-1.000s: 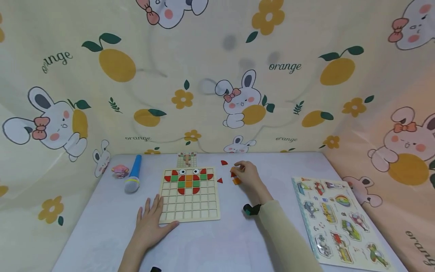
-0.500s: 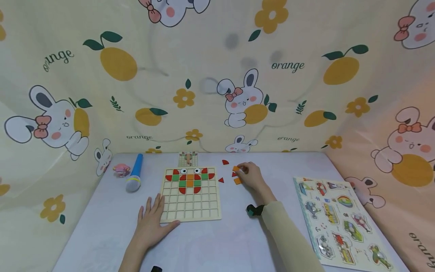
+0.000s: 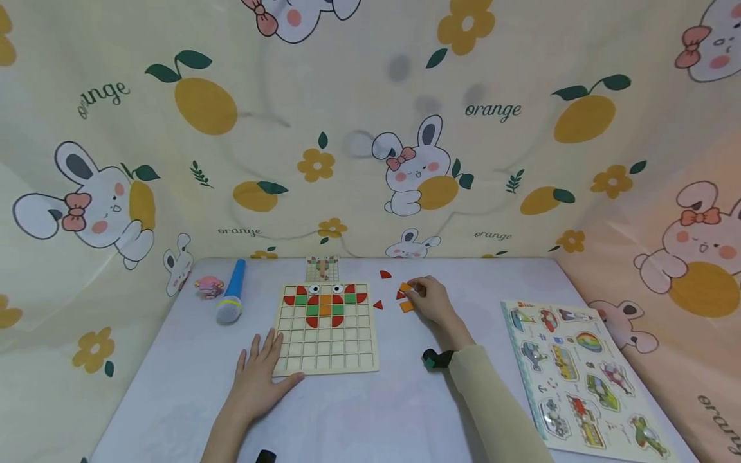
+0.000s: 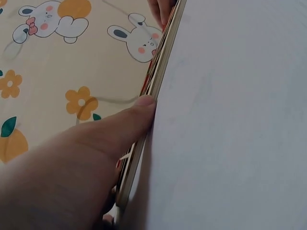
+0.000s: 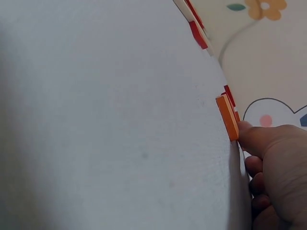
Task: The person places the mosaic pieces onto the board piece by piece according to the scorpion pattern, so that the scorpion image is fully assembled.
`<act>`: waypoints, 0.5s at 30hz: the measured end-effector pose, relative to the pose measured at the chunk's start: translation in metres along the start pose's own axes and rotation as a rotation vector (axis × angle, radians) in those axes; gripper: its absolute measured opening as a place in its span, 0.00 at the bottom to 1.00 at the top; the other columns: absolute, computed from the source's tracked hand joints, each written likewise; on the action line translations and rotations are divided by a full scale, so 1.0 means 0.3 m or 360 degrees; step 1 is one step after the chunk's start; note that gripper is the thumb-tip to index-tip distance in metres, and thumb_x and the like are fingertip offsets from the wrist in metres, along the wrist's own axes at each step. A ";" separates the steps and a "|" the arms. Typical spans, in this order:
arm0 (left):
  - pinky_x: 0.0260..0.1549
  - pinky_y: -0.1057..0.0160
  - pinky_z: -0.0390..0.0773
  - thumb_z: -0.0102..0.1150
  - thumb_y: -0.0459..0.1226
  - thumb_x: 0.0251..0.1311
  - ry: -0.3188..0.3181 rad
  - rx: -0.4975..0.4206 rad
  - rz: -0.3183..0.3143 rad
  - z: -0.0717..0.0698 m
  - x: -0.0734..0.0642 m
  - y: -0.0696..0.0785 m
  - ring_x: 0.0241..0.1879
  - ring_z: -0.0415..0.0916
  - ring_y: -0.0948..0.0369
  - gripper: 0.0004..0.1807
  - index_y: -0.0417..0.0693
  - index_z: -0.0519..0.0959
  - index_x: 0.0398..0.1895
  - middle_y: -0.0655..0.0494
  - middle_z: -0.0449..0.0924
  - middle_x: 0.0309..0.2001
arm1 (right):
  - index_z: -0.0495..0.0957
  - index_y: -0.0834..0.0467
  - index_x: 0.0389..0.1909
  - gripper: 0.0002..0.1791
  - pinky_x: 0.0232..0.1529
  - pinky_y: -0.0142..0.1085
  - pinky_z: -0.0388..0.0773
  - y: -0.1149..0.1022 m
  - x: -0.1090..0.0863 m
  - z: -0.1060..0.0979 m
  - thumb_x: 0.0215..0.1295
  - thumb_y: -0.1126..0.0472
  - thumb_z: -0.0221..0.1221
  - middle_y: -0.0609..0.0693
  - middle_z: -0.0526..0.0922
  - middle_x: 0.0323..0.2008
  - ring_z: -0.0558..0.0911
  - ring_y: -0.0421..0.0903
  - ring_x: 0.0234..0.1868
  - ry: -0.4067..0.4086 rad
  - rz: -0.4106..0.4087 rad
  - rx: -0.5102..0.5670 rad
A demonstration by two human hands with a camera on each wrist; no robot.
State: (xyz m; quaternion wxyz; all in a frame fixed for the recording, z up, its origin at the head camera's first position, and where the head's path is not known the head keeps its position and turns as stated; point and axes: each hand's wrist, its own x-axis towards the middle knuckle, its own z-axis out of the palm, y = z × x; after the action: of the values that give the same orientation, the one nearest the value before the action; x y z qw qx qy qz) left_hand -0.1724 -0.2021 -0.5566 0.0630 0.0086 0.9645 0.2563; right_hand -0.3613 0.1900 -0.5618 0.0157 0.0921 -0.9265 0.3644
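Note:
My left hand (image 3: 257, 376) lies with spread fingers at the near left corner of a wooden grid board (image 3: 353, 347); its thumb rests along the near edge, as the left wrist view also shows. Red, green and orange tiles and two eye tiles fill some upper cells. Right of the board, my right hand (image 3: 435, 302) pinches an orange tile (image 3: 404, 286) between thumb and index finger. A second orange tile (image 5: 226, 117) lies just nearer, with red bits partly hidden beside it. A red triangle tile (image 3: 378, 305) and a red quarter-round tile (image 3: 385, 274) lie to the left.
Behind the board lies a small pattern card (image 3: 322, 269). A blue toy microphone (image 3: 233, 290) and a pink toy (image 3: 209, 287) are at the back left. A picture puzzle board (image 3: 579, 379) lies on the right. Printed cloth (image 3: 347, 193) hangs behind the table.
The right hand's fingers have come down and closed at the upper orange tile, which shows more than before. The left hand stays on the board. The head view has shifted slightly.

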 end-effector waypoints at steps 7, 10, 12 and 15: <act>0.77 0.25 0.35 0.60 0.65 0.68 -0.0037 0.0026 0.0021 -0.017 -0.008 -0.009 0.83 0.33 0.32 0.53 0.43 0.57 0.85 0.39 0.45 0.85 | 0.85 0.62 0.57 0.16 0.42 0.38 0.72 0.005 0.001 -0.004 0.74 0.58 0.66 0.55 0.79 0.40 0.74 0.50 0.41 0.0000 -0.0012 0.0000; 0.77 0.25 0.36 0.60 0.64 0.70 -0.0051 0.0036 0.0034 -0.025 -0.012 -0.013 0.83 0.34 0.32 0.51 0.44 0.58 0.85 0.40 0.46 0.85 | 0.86 0.62 0.57 0.16 0.42 0.38 0.71 0.007 0.001 -0.006 0.75 0.58 0.66 0.54 0.79 0.40 0.74 0.49 0.41 0.0006 -0.0027 0.0009; 0.77 0.25 0.37 0.60 0.62 0.71 -0.0059 0.0037 0.0045 -0.030 -0.015 -0.016 0.83 0.35 0.32 0.49 0.44 0.59 0.84 0.39 0.47 0.85 | 0.85 0.62 0.57 0.16 0.43 0.38 0.72 0.009 0.000 -0.007 0.75 0.58 0.66 0.55 0.79 0.40 0.74 0.50 0.41 0.0006 -0.0029 0.0025; 0.77 0.26 0.38 0.60 0.60 0.72 -0.0083 0.0036 0.0055 -0.041 -0.019 -0.018 0.83 0.37 0.32 0.47 0.45 0.61 0.84 0.40 0.49 0.84 | 0.85 0.61 0.59 0.17 0.44 0.39 0.74 0.014 -0.004 -0.007 0.75 0.57 0.66 0.55 0.80 0.43 0.75 0.50 0.43 0.0011 -0.0005 0.0082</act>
State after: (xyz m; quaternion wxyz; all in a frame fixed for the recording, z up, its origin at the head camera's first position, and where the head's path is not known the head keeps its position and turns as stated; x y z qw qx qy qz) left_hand -0.1681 -0.2132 -0.5480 0.0836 0.0327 0.9651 0.2462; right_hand -0.3610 0.1947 -0.5632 0.0170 0.0928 -0.9166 0.3884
